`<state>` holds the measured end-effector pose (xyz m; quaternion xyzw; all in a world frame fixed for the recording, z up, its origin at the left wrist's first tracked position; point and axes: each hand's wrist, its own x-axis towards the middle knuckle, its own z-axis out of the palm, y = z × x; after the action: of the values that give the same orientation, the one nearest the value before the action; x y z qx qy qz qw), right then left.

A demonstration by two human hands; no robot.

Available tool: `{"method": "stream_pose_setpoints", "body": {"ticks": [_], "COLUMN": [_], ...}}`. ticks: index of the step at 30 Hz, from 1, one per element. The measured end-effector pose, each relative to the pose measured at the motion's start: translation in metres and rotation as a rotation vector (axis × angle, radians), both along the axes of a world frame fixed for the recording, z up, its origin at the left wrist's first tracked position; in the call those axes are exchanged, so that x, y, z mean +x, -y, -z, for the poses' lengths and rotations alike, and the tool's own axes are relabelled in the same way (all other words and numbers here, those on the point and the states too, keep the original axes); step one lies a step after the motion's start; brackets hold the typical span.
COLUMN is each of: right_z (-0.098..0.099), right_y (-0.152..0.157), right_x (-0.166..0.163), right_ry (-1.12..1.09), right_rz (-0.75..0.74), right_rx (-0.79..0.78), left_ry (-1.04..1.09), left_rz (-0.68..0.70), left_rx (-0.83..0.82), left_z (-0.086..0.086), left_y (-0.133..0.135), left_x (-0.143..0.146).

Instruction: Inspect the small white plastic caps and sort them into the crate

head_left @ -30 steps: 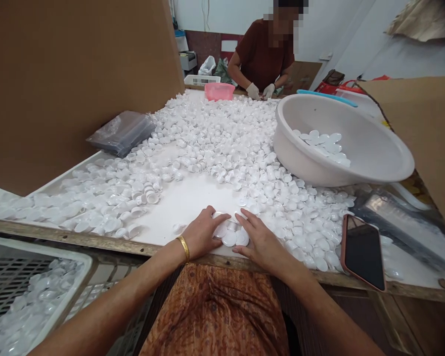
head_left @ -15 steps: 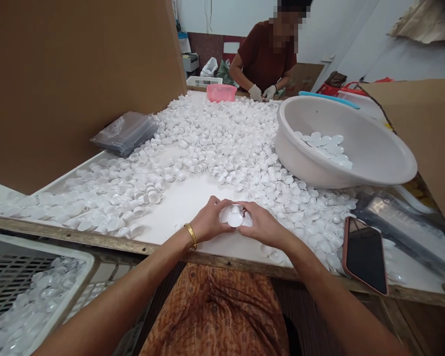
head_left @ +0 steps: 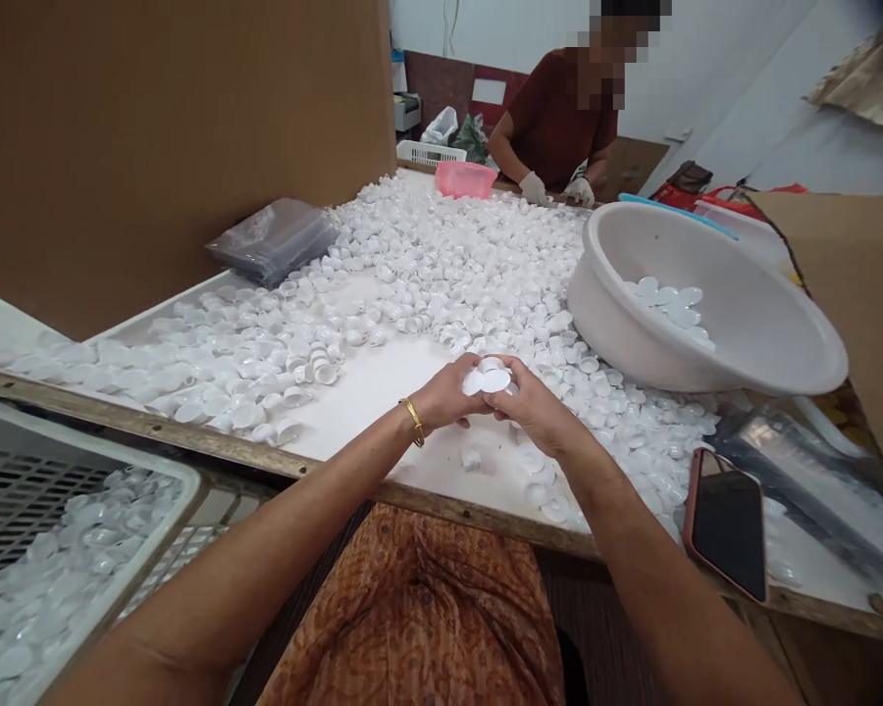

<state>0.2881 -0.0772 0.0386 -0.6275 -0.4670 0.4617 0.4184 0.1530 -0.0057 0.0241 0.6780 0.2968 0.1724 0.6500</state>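
Observation:
Just above the near part of the table, my left hand (head_left: 447,394) and my right hand (head_left: 536,410) meet around a small cluster of white oval plastic pieces (head_left: 495,380). The fingers of both hands are closed on its sides, and smooth oval faces show between the thumbs. How many pieces are held is hidden. A loose white piece (head_left: 471,458) lies on the table below my hands. Beyond them spreads a large heap of small white plastic cups (head_left: 441,265), some nested in short rows.
A large pale basin (head_left: 633,343) holding white ovals (head_left: 677,304) stands right. A phone (head_left: 728,525) lies at the front edge. Plastic bags (head_left: 276,240) lie left, by a cardboard box (head_left: 191,127). A filled crate (head_left: 183,490) sits lower left. A gloved person (head_left: 559,118) works opposite.
My hands have moved slightly up and right, with the white pieces now showing their faces upward. A loose piece now shows on the table beneath them. The whole view has shifted somewhat.

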Motion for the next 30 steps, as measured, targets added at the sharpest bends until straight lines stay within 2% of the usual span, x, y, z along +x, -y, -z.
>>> {"method": "stream_pose_setpoints", "body": {"ticks": [3,7,11,13,18,21,26,30], "right_z": [-0.003,0.009,0.028,0.035,0.042,0.042,0.039,0.024], "right_y": [0.014,0.033,0.038,0.038,0.050,0.059,0.060,0.055], "right_x": [-0.003,-0.009,-0.017,-0.020,-0.026,-0.031,-0.038,-0.039], "right_ry": [0.058,0.098,0.095,0.051,-0.088,-0.149,-0.293,-0.214], "right_rz": [-0.080,-0.140,-0.064,-0.015,0.013,0.055,0.113,0.143], "right_rx": [-0.010,-0.060,-0.054,-0.079,-0.110,-0.096,-0.127,-0.104], "left_ry": [-0.042,-0.252,-0.472,-0.508,-0.338,-0.257,-0.163,-0.035], "left_rz": [0.041,0.145,0.088,0.055,0.048,-0.001,-0.092,-0.164], "left_rx": [-0.016,0.033,0.201,0.208,-0.064,-0.211,-0.332,-0.401], "left_z": [-0.005,-0.008,-0.004,0.000,0.009,0.011,0.013,0.008], "left_y": [0.011,0.022,0.022,0.021,0.032,0.042,0.049,0.051], "left_x": [-0.012,-0.026,-0.029,-0.030,-0.034,-0.034,-0.030,-0.030]}}
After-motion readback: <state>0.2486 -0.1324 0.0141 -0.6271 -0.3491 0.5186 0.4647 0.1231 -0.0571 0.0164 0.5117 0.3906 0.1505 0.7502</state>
